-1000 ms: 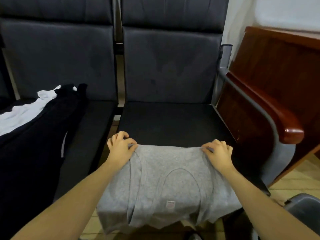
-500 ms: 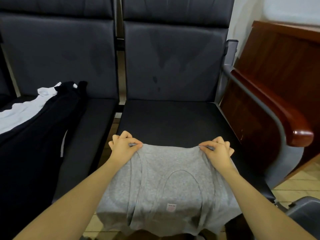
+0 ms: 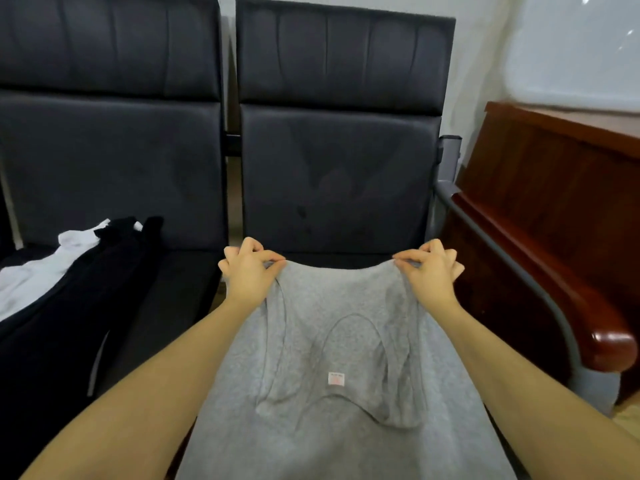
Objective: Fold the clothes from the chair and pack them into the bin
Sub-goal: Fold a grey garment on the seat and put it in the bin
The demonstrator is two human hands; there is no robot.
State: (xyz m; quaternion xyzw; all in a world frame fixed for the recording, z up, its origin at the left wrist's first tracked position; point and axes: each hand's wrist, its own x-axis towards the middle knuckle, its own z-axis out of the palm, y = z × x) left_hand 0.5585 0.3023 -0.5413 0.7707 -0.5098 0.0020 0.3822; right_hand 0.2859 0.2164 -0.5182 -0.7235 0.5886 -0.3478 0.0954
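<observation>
A grey t-shirt with a small white label by its collar hangs lifted in front of the right-hand dark chair. My left hand pinches the shirt's far left corner. My right hand pinches the far right corner. The far edge sags a little between the two hands, above the seat. The shirt's near part runs out of the bottom of the frame. No bin is in view.
On the left chair lie black clothes and a white garment. A grey armrest with a red-brown wooden cap borders the right chair. A dark wooden desk stands beyond it.
Both hands have raised the shirt's far edge off the seat and up toward the backrest. The view has tilted upward and the grey object at lower right has left the frame.
</observation>
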